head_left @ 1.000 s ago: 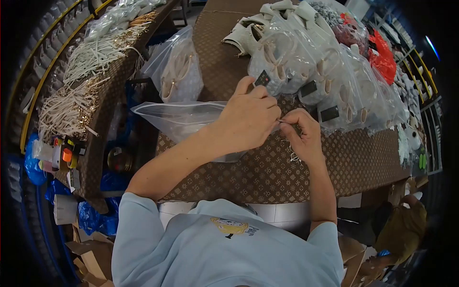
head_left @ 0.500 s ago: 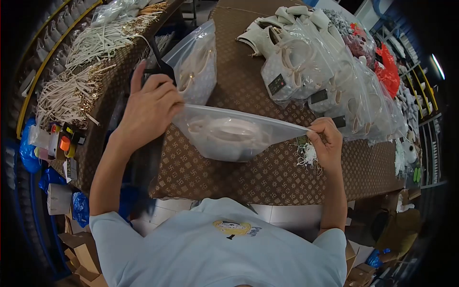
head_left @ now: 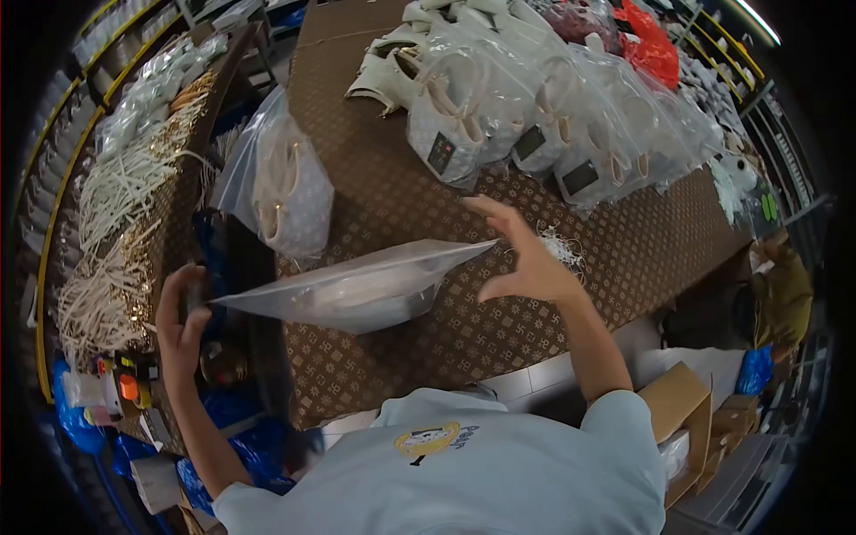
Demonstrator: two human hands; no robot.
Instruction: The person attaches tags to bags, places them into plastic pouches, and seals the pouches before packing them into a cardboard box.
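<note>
A clear plastic bag [head_left: 366, 287] with a pale handbag inside lies slanted at the table's front left, its top edge stretched out to two corners. My left hand [head_left: 182, 323] is at the bag's left corner, thumb and fingers curved apart in a C shape; whether it still touches the plastic is hard to see. Just beyond the right corner, my right hand [head_left: 532, 260] is open with fingers spread, apart from the plastic. Behind the bag stands another bagged pale handbag [head_left: 294, 192] with gold-coloured fittings.
Several bagged handbags [head_left: 450, 134] with dark tags stand at the back of the brown patterned table [head_left: 481, 334]. White string scraps [head_left: 562, 248] lie right of my right hand. Bundles of pale straps [head_left: 111, 236] cover the left side table. A cardboard box [head_left: 682, 410] sits lower right.
My right hand has let go of the bag's corner and opened. My left hand has moved down and left, its fingers spreading. The bag sits lower in view; the camera has turned.
</note>
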